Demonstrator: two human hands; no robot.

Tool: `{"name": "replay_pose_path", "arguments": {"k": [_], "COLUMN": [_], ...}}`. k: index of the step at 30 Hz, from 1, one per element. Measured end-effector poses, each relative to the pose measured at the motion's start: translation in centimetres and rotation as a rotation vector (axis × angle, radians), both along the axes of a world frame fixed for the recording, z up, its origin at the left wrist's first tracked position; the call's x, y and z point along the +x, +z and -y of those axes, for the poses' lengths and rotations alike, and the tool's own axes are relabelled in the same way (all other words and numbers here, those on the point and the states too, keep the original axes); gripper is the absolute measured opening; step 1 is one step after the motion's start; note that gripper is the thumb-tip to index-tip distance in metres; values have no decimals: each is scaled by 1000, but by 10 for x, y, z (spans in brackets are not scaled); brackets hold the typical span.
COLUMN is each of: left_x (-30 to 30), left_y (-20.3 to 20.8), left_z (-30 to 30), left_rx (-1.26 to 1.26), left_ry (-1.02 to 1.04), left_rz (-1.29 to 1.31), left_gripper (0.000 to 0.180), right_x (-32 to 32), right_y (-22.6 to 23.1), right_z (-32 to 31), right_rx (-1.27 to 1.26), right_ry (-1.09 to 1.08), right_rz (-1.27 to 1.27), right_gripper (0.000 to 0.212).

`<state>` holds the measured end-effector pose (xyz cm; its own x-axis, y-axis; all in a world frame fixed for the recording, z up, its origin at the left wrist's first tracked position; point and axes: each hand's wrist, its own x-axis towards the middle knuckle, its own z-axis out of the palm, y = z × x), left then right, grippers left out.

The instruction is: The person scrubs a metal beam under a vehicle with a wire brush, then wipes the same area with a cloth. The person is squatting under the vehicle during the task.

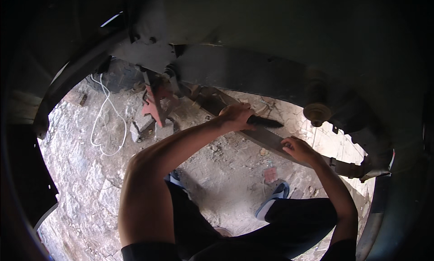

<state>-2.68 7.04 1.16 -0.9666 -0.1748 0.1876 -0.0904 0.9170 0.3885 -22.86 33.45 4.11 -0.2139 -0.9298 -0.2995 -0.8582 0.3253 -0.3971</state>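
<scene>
A long, slightly curved metal bar (pixel 266 141), which looks like a leaf spring, runs from upper middle to lower right beneath a dark vehicle body. My left hand (pixel 237 117) is closed over a tool with a black tapered handle (pixel 266 122), which sticks out to the right above the bar. The tool's other end is hidden by the hand. Further right, my right hand (pixel 299 150) is at the bar's edge with its fingers curled and pinched together. Whatever they hold, if anything, is too small to make out.
The dark underside (pixel 235 66) hangs low overhead, with a round metal fitting (pixel 317 112) protruding at right. Left of the bar stand a red metal stand (pixel 153 105) and grey blocks (pixel 163 129). A white cable (pixel 108 96) loops on the rough ground, and a reddish fragment (pixel 270 174) lies near my foot.
</scene>
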Motion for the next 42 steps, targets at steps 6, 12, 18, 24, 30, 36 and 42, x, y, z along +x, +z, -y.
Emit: {"name": "replay_pose_path", "arguments": {"k": [6,12,18,24,30,36,42], "left_x": [0,-1,2,-3,-4,-5,-9], "left_y": [10,-2,9,3,-4,-13,-12], "left_z": [21,-6,16,4,10,-17,-5], "left_rx": [126,-53,19,-2,10,61,-54], "left_ry": [202,-20,94,-50,-9,-105,-84], "left_rz": [34,-2,25,54,-13,4,-9], "left_gripper": [59,54,56,58,58,58,57], "right_x": [5,0,6,2,1,0,0], "right_y": [3,2,4,1,-1,-1,-1], "right_z": [4,1,1,1,3,2,-2], "right_rx": [8,38,26,21,25,28,31], "right_ry": [-5,-20,-25,-30,-13,-20,-6], "right_rz": [-6,-3,-8,-1,-10,-46,-34], "right_gripper": [27,28,29,29,29,29,32]}}
